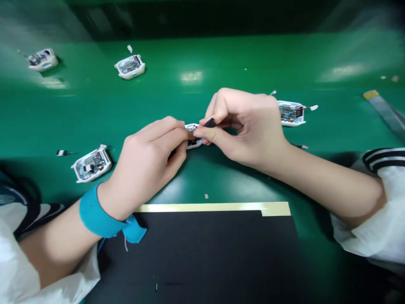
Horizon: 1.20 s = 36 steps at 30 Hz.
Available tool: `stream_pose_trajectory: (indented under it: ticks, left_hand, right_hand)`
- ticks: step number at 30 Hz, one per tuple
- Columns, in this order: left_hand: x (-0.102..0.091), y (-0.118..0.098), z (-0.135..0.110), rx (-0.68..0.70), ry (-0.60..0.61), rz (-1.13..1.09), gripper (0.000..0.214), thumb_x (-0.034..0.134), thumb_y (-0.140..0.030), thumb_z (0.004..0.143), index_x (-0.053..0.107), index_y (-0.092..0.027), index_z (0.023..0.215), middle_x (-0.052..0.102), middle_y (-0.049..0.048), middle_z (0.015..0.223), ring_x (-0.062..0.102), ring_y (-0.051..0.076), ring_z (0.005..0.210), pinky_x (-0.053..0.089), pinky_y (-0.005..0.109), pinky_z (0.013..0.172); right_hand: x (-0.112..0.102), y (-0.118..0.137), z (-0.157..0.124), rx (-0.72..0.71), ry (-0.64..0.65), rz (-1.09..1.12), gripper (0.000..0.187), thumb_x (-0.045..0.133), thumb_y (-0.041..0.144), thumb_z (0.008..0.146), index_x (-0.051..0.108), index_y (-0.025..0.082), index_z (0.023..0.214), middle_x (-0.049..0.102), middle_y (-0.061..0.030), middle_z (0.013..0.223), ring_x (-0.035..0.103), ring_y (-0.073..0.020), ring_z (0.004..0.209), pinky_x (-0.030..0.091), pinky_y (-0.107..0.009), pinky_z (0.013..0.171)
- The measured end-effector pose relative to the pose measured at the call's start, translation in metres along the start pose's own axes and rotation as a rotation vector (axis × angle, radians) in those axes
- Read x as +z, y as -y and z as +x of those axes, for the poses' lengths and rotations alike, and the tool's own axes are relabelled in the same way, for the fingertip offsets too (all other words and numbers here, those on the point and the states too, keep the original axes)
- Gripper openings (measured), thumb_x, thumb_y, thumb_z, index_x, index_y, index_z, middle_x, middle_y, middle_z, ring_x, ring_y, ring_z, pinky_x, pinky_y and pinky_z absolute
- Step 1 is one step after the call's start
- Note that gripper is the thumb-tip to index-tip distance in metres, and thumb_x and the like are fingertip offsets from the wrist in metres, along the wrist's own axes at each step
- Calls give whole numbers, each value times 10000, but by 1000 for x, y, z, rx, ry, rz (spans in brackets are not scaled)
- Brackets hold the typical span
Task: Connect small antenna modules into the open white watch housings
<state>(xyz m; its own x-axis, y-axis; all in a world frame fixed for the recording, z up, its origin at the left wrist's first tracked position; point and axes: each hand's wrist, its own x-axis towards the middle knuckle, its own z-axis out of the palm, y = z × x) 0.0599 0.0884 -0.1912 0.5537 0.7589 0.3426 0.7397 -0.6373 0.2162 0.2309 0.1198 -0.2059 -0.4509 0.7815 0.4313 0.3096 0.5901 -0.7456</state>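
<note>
My left hand (pixel 148 162), with a blue wrist strap (pixel 98 213), is closed around a small white open device housing (pixel 193 136) with a circuit board inside, held on the green surface. My right hand (pixel 245 126) meets it from the right, thumb and forefinger pinched on a small black piece (pixel 210 123) right at the housing's top edge. Most of the housing is hidden by both sets of fingers.
Other open white housings with circuit boards lie on the green bench (pixel 221 67): one near left (pixel 91 164), one far left (pixel 42 60), one at the back (pixel 129 67), one behind my right hand (pixel 291 113). A black mat (pixel 205 253) with a tan strip lies in front.
</note>
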Motion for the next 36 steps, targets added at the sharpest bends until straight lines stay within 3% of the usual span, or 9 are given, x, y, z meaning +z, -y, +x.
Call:
stream_pose_trajectory:
  ticks: [7,16,22,24,27,30,33,36]
  left_hand:
    - [-1,0,-2,25,-3,37,124,434,-177,813,558,-187,815,586,13,913,561,150,902,456,252,773]
    - [-2,2,-1,65,22,1,145,459,-173,799,575,-150,882,581,46,935,546,158,901,454,264,798]
    - [-9,-7,-5,-9,49,49,239,485,-249,782,525,-140,991,581,52,871,543,169,798,461,297,724]
    - [-10,-10,-9,-101,4,-77,218,466,-234,782,495,-138,975,582,34,799,548,135,697,463,252,632]
    - [-9,-9,-12,-255,-86,-332,254,399,-128,759,422,-160,1010,565,0,748,530,88,610,443,196,554]
    - [-7,-3,-12,-284,-140,-388,462,383,-37,649,387,-173,1090,558,39,931,535,129,839,455,269,744]
    - [-6,1,-8,-249,-2,-375,655,405,-25,582,309,-177,1212,459,77,1192,399,199,1121,345,386,954]
    - [-6,0,-7,-244,141,-352,682,458,-71,631,246,-187,1269,445,72,1224,367,216,1147,312,423,979]
  right_hand:
    - [-1,2,1,-46,-1,-33,305,577,211,745,329,164,573,435,44,630,478,-58,612,424,-184,569]
    - [4,1,0,51,-8,118,252,563,206,751,360,165,607,458,47,635,465,-44,565,428,-171,526]
    - [-9,7,0,23,-314,11,144,453,198,821,364,181,709,451,26,697,470,-73,625,413,-204,582]
    - [-19,11,0,-4,-232,-131,115,439,175,824,378,179,726,434,28,661,443,-78,594,381,-208,567]
    - [-27,17,0,-7,44,-278,88,418,143,829,403,166,745,448,26,632,425,-81,559,345,-208,542]
    - [-21,19,2,26,204,-307,86,442,157,826,463,147,743,493,7,665,454,-88,589,352,-207,555]
    - [-10,19,3,-1,254,-339,82,506,198,797,545,139,756,523,-13,721,493,-101,658,387,-209,605]
    - [-1,17,1,-181,274,-551,118,488,198,798,584,128,792,529,-40,741,509,-141,696,415,-255,647]
